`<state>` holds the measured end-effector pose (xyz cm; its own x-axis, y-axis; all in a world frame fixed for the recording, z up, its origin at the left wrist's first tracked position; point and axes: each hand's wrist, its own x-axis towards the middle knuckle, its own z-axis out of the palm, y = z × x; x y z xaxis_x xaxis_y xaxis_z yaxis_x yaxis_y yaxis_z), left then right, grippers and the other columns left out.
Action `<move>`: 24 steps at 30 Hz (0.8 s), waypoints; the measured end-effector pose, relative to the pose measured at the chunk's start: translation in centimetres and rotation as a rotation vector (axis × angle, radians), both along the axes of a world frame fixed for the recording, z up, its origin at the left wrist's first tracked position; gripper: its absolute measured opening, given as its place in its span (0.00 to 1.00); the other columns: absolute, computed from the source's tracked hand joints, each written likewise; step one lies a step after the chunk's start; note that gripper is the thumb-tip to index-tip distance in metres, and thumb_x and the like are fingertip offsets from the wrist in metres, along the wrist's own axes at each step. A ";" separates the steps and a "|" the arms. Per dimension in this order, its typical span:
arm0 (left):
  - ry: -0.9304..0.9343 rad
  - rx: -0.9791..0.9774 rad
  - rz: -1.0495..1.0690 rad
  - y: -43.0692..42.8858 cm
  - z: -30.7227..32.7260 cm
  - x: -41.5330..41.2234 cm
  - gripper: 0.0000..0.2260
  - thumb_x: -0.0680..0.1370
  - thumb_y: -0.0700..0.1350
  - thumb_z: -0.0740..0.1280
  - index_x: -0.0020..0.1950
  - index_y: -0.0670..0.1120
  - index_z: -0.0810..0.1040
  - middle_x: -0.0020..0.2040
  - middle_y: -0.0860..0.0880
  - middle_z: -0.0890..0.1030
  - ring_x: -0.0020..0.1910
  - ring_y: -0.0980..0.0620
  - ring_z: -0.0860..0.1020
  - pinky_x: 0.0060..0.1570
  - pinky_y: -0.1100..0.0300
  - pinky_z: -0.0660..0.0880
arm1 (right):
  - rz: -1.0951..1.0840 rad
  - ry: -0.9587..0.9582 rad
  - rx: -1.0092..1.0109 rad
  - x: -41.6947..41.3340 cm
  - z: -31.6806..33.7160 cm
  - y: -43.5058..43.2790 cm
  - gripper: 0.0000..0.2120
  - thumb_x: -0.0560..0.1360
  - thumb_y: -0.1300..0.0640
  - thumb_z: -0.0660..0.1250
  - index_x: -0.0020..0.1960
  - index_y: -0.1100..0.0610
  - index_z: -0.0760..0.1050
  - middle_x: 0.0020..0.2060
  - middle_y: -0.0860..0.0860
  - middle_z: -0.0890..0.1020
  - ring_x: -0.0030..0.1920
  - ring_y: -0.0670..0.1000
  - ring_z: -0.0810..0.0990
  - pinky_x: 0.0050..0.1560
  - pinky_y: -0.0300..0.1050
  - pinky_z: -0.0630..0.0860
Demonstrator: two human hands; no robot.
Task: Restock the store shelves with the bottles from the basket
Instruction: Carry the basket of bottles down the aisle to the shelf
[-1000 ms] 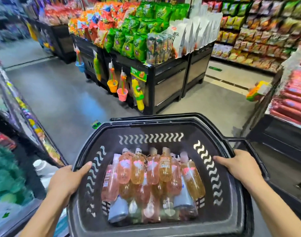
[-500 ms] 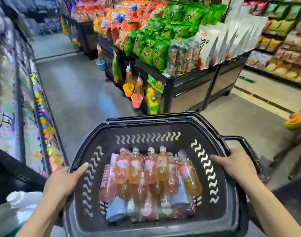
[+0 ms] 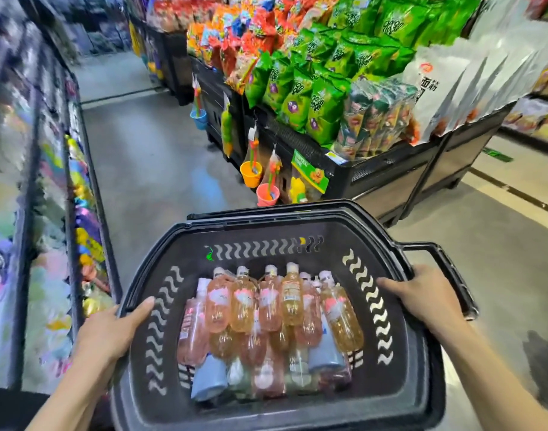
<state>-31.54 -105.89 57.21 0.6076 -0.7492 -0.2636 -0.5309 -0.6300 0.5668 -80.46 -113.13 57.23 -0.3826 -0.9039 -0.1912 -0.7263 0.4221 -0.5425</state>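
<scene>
The fingers (image 3: 140, 309) of the left hand (image 3: 111, 332) clamp the left rim of the black basket (image 3: 266, 227), thumb inside the wall. The right hand (image 3: 422, 298) grips the right rim likewise, just beside the handle (image 3: 447, 269). The bottles (image 3: 291, 301) lie stacked in the basket, caps pointing away. Being liquid-filled, they are probably heavy, and the smooth plastic bodies may slip. Take each round its labelled mid-body, not the cap. The shelves (image 3: 48, 213) stand left.

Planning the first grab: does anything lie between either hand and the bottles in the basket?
Nothing visible. The bottles lie uncovered in the basket; the left hand and right hand grip its side rims.
</scene>
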 end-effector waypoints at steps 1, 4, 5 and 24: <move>0.007 -0.004 0.007 -1.5 0.0 0.5 0.30 0.68 0.73 0.69 0.53 0.50 0.85 0.50 0.40 0.84 0.49 0.39 0.81 0.47 0.49 0.76 | 0.014 0.000 0.000 0.6 -0.1 -2.0 0.24 0.64 0.36 0.79 0.38 0.56 0.78 0.32 0.53 0.84 0.35 0.57 0.83 0.38 0.53 0.81; 0.044 -0.004 0.068 -5.9 -0.6 2.3 0.23 0.72 0.68 0.71 0.49 0.48 0.85 0.44 0.43 0.84 0.43 0.42 0.80 0.43 0.49 0.76 | 0.033 -0.007 0.009 2.2 -0.5 -7.9 0.23 0.64 0.37 0.80 0.38 0.56 0.78 0.32 0.53 0.83 0.36 0.57 0.83 0.38 0.51 0.80; 0.046 -0.010 0.075 -7.4 -0.7 2.7 0.22 0.72 0.67 0.71 0.48 0.48 0.85 0.43 0.43 0.84 0.42 0.42 0.80 0.42 0.50 0.75 | 0.047 -0.012 0.014 2.7 -0.7 -10.0 0.23 0.64 0.37 0.80 0.38 0.56 0.78 0.32 0.53 0.84 0.36 0.58 0.83 0.38 0.52 0.80; 0.095 -0.009 0.421 -31.8 -1.8 14.5 0.24 0.67 0.70 0.73 0.39 0.49 0.83 0.39 0.45 0.85 0.40 0.43 0.83 0.50 0.45 0.81 | 0.345 0.031 0.045 18.9 -1.2 -47.5 0.23 0.66 0.38 0.79 0.42 0.56 0.77 0.37 0.55 0.80 0.46 0.62 0.83 0.44 0.53 0.77</move>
<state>-17.03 -137.67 55.44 0.8340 -0.4439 -0.3277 -0.1740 -0.7753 0.6072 -61.54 -160.64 56.04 -0.0618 -0.9720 -0.2266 -0.8463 0.1714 -0.5044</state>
